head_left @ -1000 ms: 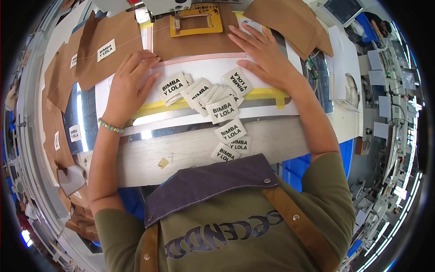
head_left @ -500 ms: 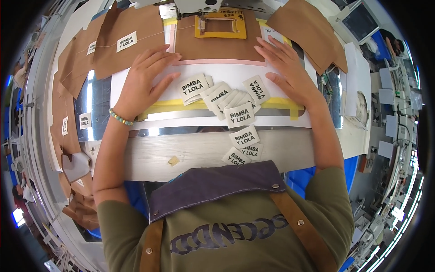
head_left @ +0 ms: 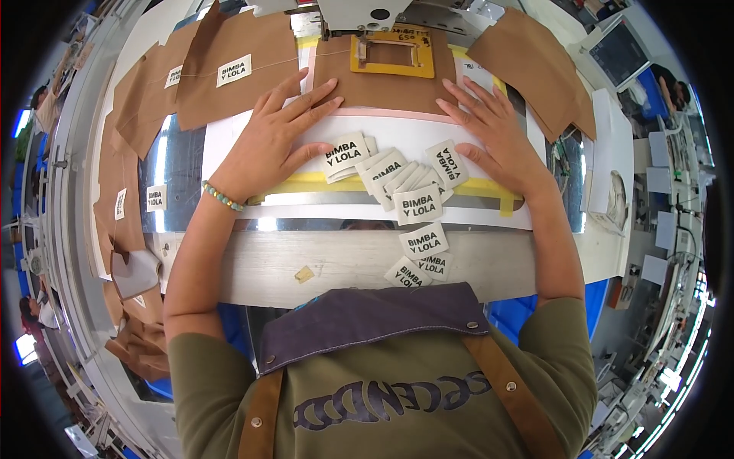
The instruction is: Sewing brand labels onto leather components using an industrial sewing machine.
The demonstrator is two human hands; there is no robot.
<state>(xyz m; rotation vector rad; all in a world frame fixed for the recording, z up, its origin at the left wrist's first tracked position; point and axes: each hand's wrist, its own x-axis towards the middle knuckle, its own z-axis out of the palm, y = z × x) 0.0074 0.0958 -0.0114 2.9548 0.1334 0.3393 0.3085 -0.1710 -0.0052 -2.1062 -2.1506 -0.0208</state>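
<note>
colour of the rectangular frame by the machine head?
The frame is yellow; it shows best in the head view.

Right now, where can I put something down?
The pale table edge is bare between the lower white labels and the right forearm. Left of those labels, there's room around a tan scrap. Piled labels crowd the middle, between the left hand and right hand.
</note>
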